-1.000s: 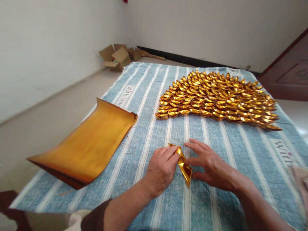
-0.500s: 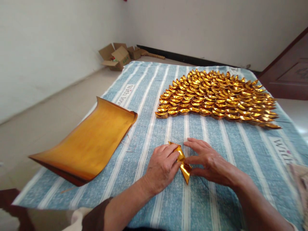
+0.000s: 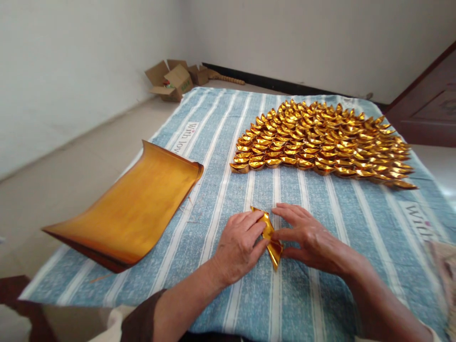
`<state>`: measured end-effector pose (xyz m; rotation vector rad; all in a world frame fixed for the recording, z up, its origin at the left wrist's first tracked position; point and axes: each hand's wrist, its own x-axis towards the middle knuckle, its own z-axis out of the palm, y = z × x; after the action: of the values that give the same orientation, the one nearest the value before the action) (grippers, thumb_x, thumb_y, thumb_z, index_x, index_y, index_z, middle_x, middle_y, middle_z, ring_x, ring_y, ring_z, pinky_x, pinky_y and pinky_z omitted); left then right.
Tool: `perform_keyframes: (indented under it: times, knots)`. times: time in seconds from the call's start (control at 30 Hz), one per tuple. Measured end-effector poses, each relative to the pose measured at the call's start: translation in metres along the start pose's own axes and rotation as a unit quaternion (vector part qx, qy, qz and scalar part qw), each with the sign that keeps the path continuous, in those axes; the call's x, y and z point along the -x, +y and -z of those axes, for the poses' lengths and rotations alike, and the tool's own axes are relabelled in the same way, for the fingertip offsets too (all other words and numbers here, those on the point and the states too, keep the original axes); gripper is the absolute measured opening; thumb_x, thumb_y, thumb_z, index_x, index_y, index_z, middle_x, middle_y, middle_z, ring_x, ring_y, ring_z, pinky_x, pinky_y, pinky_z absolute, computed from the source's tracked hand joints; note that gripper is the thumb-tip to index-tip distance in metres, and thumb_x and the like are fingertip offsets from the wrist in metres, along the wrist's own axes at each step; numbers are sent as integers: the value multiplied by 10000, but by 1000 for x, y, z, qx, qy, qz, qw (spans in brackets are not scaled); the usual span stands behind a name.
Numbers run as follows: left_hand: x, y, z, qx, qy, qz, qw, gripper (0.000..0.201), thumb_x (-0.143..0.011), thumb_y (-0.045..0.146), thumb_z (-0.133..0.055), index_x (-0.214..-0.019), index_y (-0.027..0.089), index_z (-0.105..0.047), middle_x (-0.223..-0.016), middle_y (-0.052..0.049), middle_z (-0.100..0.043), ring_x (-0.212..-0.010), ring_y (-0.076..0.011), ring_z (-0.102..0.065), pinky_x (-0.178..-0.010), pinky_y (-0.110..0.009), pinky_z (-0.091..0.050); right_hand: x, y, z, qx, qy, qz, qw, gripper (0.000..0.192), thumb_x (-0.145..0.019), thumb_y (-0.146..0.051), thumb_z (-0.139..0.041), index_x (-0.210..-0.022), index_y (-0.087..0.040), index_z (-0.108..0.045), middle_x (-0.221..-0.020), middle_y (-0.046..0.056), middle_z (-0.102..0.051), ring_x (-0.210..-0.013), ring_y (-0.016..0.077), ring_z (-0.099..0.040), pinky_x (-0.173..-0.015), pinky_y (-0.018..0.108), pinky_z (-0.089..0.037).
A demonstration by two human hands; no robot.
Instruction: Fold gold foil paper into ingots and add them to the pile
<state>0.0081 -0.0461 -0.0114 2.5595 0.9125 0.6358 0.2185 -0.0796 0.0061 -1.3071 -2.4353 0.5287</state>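
A small piece of folded gold foil paper (image 3: 271, 242) lies on the striped cloth in front of me, its two ends tapering to points. My left hand (image 3: 242, 244) covers its left side, with curled fingers gripping and pressing it. From the right, my right hand (image 3: 309, 237) has its index fingertip on the foil and its thumb at the lower right edge. Its other fingers are stretched out above the cloth. Part of the foil is hidden under the left fingers. Beyond my hands stand rows of folded gold paper ingots (image 3: 317, 142).
A stack of gold foil sheets (image 3: 138, 204) with curled ends lies at the left of the blue striped cloth (image 3: 213, 190). Open cardboard boxes (image 3: 173, 83) stand on the floor beyond the far left corner. A dark red door (image 3: 427, 104) is at the right.
The foil's lower part looks folded flatter and narrower under my right fingers. Both hands stay in nearly the same place; the view has shifted slightly.
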Motion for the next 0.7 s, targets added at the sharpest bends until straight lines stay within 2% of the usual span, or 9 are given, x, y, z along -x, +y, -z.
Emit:
perform_keyframes:
  times: [0.13,0.23,0.43,0.7]
  knots:
    - [-1,-1,0,2,2,-7,1000,190,-879,227,-534,-1042,157,-604,-1198,-117,-615,-1094,-252,-566,-895,-452,-473,-1,0,0,4,-15,15,1000,252,-750,-202,-736,-978,-301,-695,-1361,64,-489,-1298,308,-402,-1027,535,-394]
    - [-2,-1,0,2,1,-8,1000,190,-878,217,-532,-1039,151,-608,-1216,-120,-610,-1103,-249,-570,-891,-448,-479,-1,0,1,-8,-3,21,1000,217,-772,-213,-715,-970,-296,-694,-1338,59,-512,-1280,302,-424,-1027,522,-403]
    - [-6,-4,0,-3,-2,-15,1000,213,-879,201,-531,-1069,134,-600,-1230,-125,-607,-1138,-249,-561,-915,-448,-473,-3,-4,0,11,-1,16,1000,287,-702,-147,-754,-953,-263,-672,-1347,81,-497,-1269,315,-437,-1029,507,-410]
    - [-10,-9,-1,-6,-9,-22,1000,241,-888,201,-514,-1107,132,-586,-1264,-132,-594,-1175,-243,-545,-952,-451,-447,-4,-4,-5,14,12,8,1000,141,-747,-156,-716,-858,-238,-686,-1420,78,-414,-1303,310,-397,-1049,496,-398]
